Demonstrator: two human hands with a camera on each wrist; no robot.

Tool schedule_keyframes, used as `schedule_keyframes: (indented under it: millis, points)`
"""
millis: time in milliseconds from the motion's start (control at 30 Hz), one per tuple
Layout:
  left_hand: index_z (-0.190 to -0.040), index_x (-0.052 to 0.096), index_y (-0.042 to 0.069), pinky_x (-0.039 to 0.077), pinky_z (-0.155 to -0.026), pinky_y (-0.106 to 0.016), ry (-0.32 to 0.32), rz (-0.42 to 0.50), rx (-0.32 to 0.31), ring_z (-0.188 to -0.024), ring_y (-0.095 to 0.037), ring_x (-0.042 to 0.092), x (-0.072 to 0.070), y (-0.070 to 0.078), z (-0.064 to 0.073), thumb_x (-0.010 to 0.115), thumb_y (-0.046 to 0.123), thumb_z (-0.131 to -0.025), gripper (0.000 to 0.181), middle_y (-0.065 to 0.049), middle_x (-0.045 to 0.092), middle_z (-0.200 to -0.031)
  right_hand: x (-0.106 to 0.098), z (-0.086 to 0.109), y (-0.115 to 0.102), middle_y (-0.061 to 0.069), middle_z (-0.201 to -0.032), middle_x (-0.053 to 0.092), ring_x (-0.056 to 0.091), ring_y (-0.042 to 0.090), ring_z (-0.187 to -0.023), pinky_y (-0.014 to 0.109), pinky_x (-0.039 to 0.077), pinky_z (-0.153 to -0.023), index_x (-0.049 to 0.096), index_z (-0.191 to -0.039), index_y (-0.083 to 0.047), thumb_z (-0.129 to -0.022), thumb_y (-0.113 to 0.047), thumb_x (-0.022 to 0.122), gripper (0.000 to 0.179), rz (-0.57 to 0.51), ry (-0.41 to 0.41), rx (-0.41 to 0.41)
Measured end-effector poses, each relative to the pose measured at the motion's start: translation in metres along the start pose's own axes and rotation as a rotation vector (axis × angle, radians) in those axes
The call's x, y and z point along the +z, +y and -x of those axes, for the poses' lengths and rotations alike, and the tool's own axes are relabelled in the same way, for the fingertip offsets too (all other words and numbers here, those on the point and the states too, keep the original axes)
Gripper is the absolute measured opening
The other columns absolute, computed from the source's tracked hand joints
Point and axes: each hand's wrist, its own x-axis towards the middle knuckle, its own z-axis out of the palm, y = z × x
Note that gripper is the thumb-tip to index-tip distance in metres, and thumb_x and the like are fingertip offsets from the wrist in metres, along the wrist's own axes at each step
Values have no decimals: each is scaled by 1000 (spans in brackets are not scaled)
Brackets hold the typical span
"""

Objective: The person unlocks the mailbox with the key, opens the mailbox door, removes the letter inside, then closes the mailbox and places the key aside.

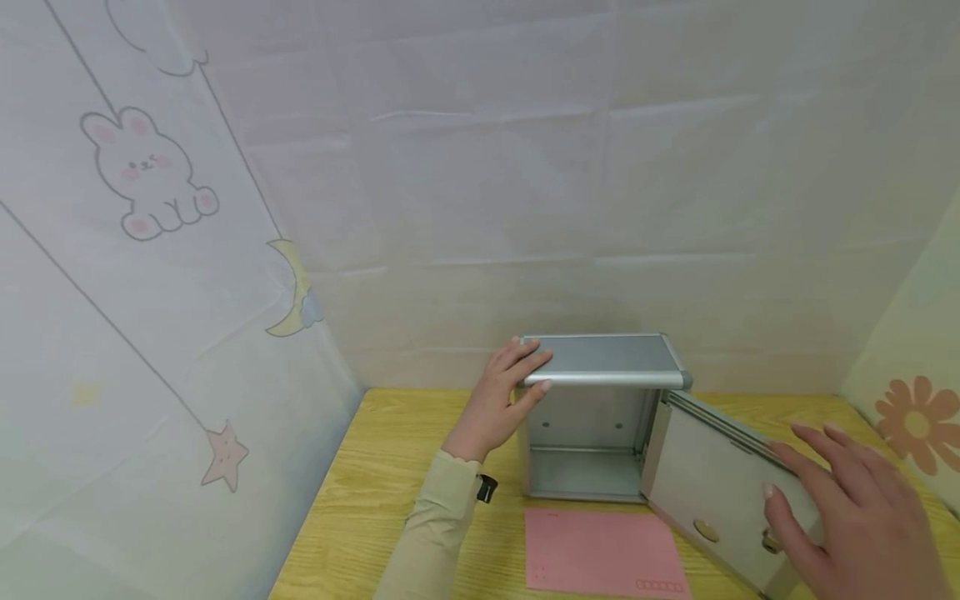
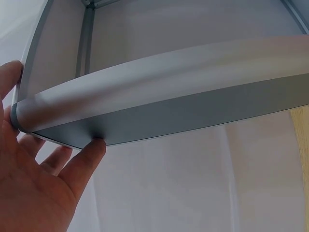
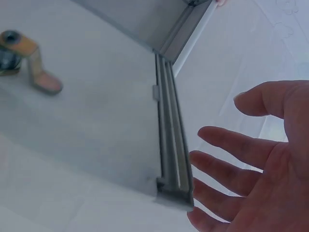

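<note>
Right hand (image 1: 862,517), fingers spread apart, partly hides the pale grey flat metal door (image 1: 727,483); contact cannot be told. Door stands open at the right side of the grey rectangular metal box (image 1: 611,357), set on the yellow wood-grain table (image 1: 397,467). Left hand (image 1: 495,404), fingers apart, rests on the box's top left corner. Pink rectangular paper envelope (image 1: 603,550) lies in front, beside the door. Pale creased sheeting (image 1: 480,192) hangs behind.

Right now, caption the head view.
Left hand on a grey box, right hand at its open door, pink envelope in front.
</note>
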Motion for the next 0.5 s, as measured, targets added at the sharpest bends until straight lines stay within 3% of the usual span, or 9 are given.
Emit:
schedule_keyframes:
  millis: [33,67,167,267,367,500]
  points:
    - [-144,46,24,27,-112,-43,2,1,-1,-144,-19,13,0,0,0,49,44,-99,49,2,33,-152,-1,2,2,29,-108,59,48,51,-109,38,17,-116,67,-97,8,-96,-61,32,77,2,4,7]
    - [-144,46,24,27,-112,-43,3,2,-3,-144,-20,13,0,1,0,49,44,-99,49,2,33,-152,-1,3,4,29,-106,60,50,51,-105,43,25,-113,67,-97,9,-96,-61,31,79,4,4,11]
    - [-144,47,23,28,-112,-44,6,1,0,-144,-23,15,-1,2,0,50,42,-99,49,1,33,-152,-3,6,6,27,-102,62,56,49,-90,52,44,-89,67,-99,11,-96,-60,32,80,5,-26,34]
    - [-144,47,22,28,-112,-43,5,-4,4,-144,-25,15,-1,3,0,51,40,-99,48,1,33,-152,-6,9,7,25,-101,63,59,44,-78,53,43,-62,68,-101,11,-96,-57,40,73,12,-74,52]
    - [-144,46,21,28,-112,-44,0,-3,2,-144,-25,15,-1,3,0,49,39,-100,47,0,33,-152,-8,12,7,24,-103,63,61,42,-74,51,45,-59,68,-102,9,-95,-51,50,63,10,-104,43]
    - [-145,46,21,25,-113,-43,-7,4,2,-144,-25,15,-1,4,0,42,36,-104,44,0,33,-152,-10,13,6,21,-102,64,64,38,-71,41,46,-55,70,-101,7,-93,-52,52,62,-9,-112,1]
